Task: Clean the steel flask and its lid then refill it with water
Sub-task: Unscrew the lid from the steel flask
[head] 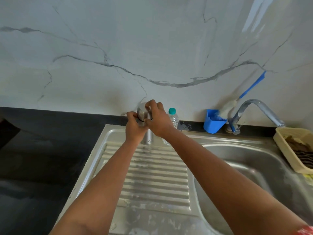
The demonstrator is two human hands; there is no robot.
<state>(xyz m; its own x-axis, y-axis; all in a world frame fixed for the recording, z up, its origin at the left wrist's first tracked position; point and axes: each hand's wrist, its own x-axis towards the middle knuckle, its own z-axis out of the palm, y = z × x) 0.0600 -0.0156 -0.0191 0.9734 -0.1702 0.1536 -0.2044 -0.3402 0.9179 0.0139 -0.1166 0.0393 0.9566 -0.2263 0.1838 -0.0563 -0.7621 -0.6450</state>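
Both hands meet on the steel flask (147, 131), which stands upright on the ribbed drainboard (157, 175) toward 12 o'clock from where I watch, close to the marble wall. My left hand (135, 127) curls round the flask body just below the dark seam, and I judge it is there to keep the body from turning. My right hand (156, 118) wraps over the lid (142, 110) from the 2 o'clock side, fingers hooked across its top; that reads to me as a twisting hold, though I cannot tell whether the lid is being loosened or tightened.

Just behind the right hand, at 1 o'clock, stands a clear plastic bottle (173, 117) with a teal cap. Farther toward 2 o'clock a blue holder (213, 122) sits beside the tap (259, 107), whose spout points over the basin (245, 167). A cream basket (288, 150) sits on the basin's rim at 3 o'clock. Standing the flask on the drainboard gives me a firm base to twist against, and any spill should drain toward the basin.
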